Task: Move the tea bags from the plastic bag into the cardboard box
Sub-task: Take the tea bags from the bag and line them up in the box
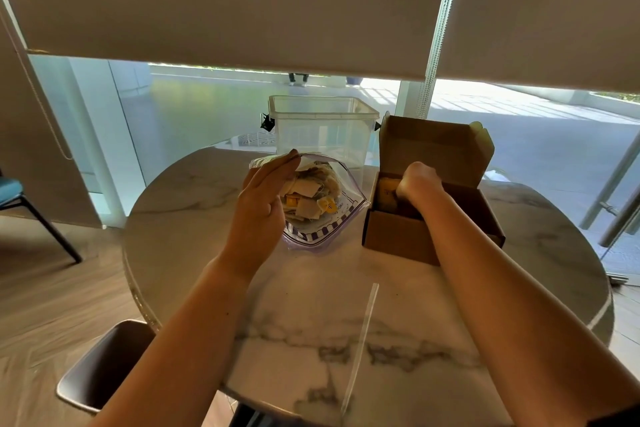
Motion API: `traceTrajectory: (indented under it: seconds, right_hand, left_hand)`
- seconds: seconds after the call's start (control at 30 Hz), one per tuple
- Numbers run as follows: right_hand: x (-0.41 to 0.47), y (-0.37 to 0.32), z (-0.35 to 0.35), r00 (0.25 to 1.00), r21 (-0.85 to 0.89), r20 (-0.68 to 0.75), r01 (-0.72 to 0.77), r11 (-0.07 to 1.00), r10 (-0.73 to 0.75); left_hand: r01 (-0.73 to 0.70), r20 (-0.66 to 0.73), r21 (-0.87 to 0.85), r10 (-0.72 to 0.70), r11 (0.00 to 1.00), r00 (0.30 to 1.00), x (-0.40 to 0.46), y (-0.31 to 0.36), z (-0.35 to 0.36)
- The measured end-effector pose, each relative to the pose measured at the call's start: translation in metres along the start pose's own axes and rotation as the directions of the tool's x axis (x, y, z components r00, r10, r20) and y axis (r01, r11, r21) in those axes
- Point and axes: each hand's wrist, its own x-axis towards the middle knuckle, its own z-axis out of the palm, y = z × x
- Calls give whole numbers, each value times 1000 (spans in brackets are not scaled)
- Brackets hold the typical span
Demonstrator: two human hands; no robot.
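A clear zip plastic bag [343, 218] with purple stripes lies on the marble table, its mouth facing up, full of several pale tea bags [310, 189] with yellow tags. My left hand [263, 198] lies flat, fingers straight, against the bag's left rim and holds it open. To the right stands an open brown cardboard box [398, 236] with its lid raised. My right hand [417, 180] reaches down into the box, fingers curled and hidden inside; what they hold cannot be seen. A yellowish packet [386, 196] stands at the box's left inner wall.
A clear plastic tub [323, 128] stands behind the bag at the table's far edge. A thin clear strip [362, 347] lies on the round marble table [311, 322] near me. A dark chair [104, 367] sits lower left, another chair [20, 198] at far left.
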Motion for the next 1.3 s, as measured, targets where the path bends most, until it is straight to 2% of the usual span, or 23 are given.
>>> traceTrajectory:
  seconds: [0.13,0.27,0.33,0.4,0.43,0.5,0.6,0.67,1.0,1.13,1.23,1.3]
  right_hand:
    - [-8,4,-11,995,-29,-90,38,999,-41]
    - [-32,-10,-19,940,80,-268,241,967,-212]
    - [-52,-25,-24,931,299,-189,357,885,-311]
    - [-76,-41,-25,910,523,-7,357,774,-415]
    - [-84,-48,-21,884,555,62,355,752,-463]
    - [-88,-62,-4,847,481,90,424,768,-524]
    - [-73,-82,31,826,147,87,542,827,-557]
    - [-64,-89,46,831,-22,84,553,833,-550]
    - [-57,-85,53,829,-68,1,557,827,-559]
    - [-64,-78,39,835,86,-74,550,831,-545]
    - [-76,-69,18,825,297,-106,560,774,-556]
    - [-83,-62,9,853,489,-52,475,732,-519]
  left_hand:
    - [-6,4,-1,6,1000,1000,0,1,0]
    - [15,12,-19,-15,1000,1000,0,0,1]
    - [26,11,-34,-26,999,1000,0,-1,0]
    - [41,6,-42,-41,998,999,0,0,-1]
    - [52,5,-42,-52,998,999,0,0,-1]
    - [69,14,-47,-68,997,998,-1,0,-1]
    - [59,30,-33,-58,998,998,-1,-1,-1]
    - [55,29,-18,-54,998,998,0,-1,-2]
    - [44,39,-32,-43,998,998,-1,-2,-3]
    - [68,42,-9,-68,998,997,0,-2,-3]
    - [31,23,143,-34,989,999,-1,-5,-1]
    - [19,-19,238,-15,971,1000,-2,-8,1]
